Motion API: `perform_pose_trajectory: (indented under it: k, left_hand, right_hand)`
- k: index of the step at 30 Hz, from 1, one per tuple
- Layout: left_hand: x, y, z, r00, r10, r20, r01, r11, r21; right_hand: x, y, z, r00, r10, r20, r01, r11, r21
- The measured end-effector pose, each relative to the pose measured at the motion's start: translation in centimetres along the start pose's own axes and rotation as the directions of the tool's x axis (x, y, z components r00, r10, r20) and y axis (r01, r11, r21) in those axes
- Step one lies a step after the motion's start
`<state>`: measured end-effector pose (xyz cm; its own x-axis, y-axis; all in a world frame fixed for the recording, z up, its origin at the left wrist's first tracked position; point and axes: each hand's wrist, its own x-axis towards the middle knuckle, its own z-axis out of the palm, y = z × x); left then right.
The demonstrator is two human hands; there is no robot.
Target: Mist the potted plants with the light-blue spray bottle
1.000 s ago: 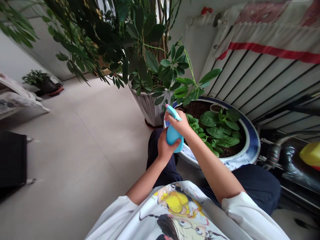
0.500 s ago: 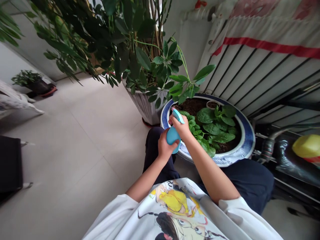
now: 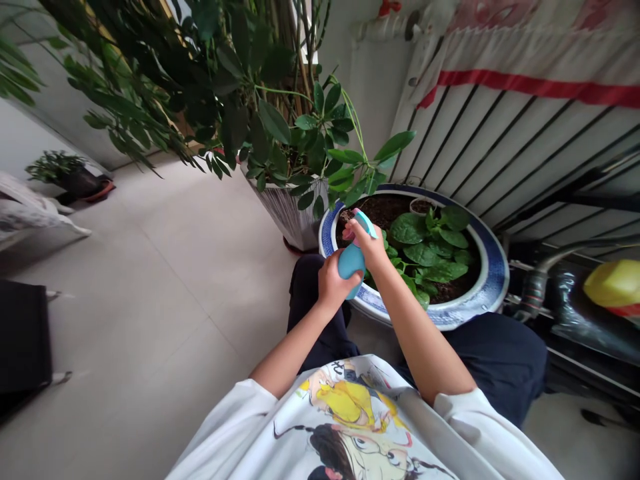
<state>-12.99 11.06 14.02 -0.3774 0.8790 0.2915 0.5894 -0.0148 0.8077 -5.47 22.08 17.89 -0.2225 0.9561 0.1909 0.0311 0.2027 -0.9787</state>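
Observation:
A light blue spray bottle [image 3: 351, 263] is held in both hands over the near left rim of a wide blue-and-white pot [image 3: 493, 280]. My left hand [image 3: 334, 283] wraps round the bottle's body from the left. Around the spray head and trigger, my right hand [image 3: 369, 245] is closed, with a pink part of the nozzle showing by the fingers. Leafy green plants [image 3: 425, 247] grow from dark soil in the pot, just right of the bottle. The bottle tilts, its head pointing away from me.
A tall leafy plant [image 3: 275, 123] stands in a grey ribbed pot [image 3: 295, 213] behind the bottle, some leaves overhanging the wide pot. A white radiator [image 3: 480, 147] with a red-edged cloth is at right. A yellow object [image 3: 615, 290] lies at far right, a black stool-like thing [image 3: 25, 340] at left.
The spray bottle and both hands have shifted slightly right, and the bottle's head is turned a little more to the right. The whole view has shifted slightly. Both hands keep their hold.

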Motion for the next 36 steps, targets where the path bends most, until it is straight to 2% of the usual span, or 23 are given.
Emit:
perform_pose_trajectory:
  k: [3,5,7,9,11,13,16,17,19,21,23,25,28,30,32,36]
  left_hand:
    - [0.2,0.5,0.7,0.999,0.033,0.027,-0.034,0.999,0.004]
    - [0.1,0.8,1.3,0.996,0.054,0.068,-0.054,0.999,-0.004]
    - [-0.2,1.1,2.1,0.984,0.050,0.173,-0.048,0.999,-0.016]
    - [-0.6,1.3,2.9,0.938,0.015,0.348,-0.013,1.000,-0.006]
    - [-1.2,1.5,3.7,0.865,-0.037,0.501,0.024,0.999,0.033]
    - [-2.1,1.6,4.7,0.816,-0.059,0.574,0.052,0.998,0.030]
    - [-3.7,1.6,5.9,0.797,-0.021,0.604,0.142,0.978,-0.153]
    - [-4.3,1.6,6.3,0.804,-0.021,0.595,0.212,0.944,-0.253]
    - [-5.3,1.6,6.9,0.831,-0.100,0.547,0.394,0.800,-0.452]
    - [-6.2,1.6,7.3,0.822,-0.233,0.519,0.540,0.608,-0.582]
    - [-6.7,1.7,7.5,0.786,-0.296,0.542,0.611,0.505,-0.610]
    - [-6.8,1.8,7.8,0.795,-0.287,0.535,0.598,0.525,-0.606]
    - [-6.0,2.0,8.2,0.859,-0.209,0.468,0.486,0.619,-0.617]
    - [-5.1,2.3,8.3,0.878,-0.154,0.453,0.432,0.662,-0.613]
    - [-4.1,2.8,8.3,0.871,-0.121,0.476,0.415,0.699,-0.582]
    - [-2.8,3.9,8.1,0.822,-0.092,0.562,0.442,0.724,-0.529]
  right_hand:
    - [-0.1,0.1,-1.1,0.995,0.066,-0.071,-0.056,0.989,0.138]
    - [-0.7,0.3,-2.2,0.989,0.093,-0.114,-0.073,0.982,0.174]
    - [-1.8,0.6,-3.5,0.982,0.101,-0.162,-0.075,0.984,0.162]
    - [-3.1,0.8,-5.0,0.978,0.088,-0.190,-0.074,0.994,0.078]
    - [-4.6,1.1,-6.7,0.978,0.092,-0.187,-0.097,0.995,-0.018]
    - [-6.0,1.5,-8.5,0.974,0.146,-0.173,-0.155,0.987,-0.041]
    - [-8.8,3.3,-11.2,0.978,0.169,-0.118,-0.164,0.985,0.048]
    - [-10.0,4.3,-11.9,0.988,0.124,-0.090,-0.118,0.991,0.069]
    - [-13.1,6.7,-12.8,0.993,0.121,-0.005,-0.120,0.990,0.075]
    - [-16.4,9.1,-12.7,0.987,0.156,0.040,-0.158,0.986,0.049]
    - [-19.2,11.0,-11.9,0.983,0.180,-0.034,-0.181,0.982,-0.047]
    - [-21.2,12.0,-11.0,0.972,0.187,-0.139,-0.202,0.974,-0.104]
    - [-23.0,12.0,-10.4,0.970,0.152,-0.191,-0.185,0.968,-0.171]
    - [-23.8,11.6,-10.3,0.971,0.128,-0.201,-0.173,0.958,-0.227]
    - [-24.6,11.5,-10.3,0.971,0.129,-0.200,-0.178,0.951,-0.252]
    - [-25.1,11.9,-9.5,0.965,0.144,-0.218,-0.191,0.957,-0.217]
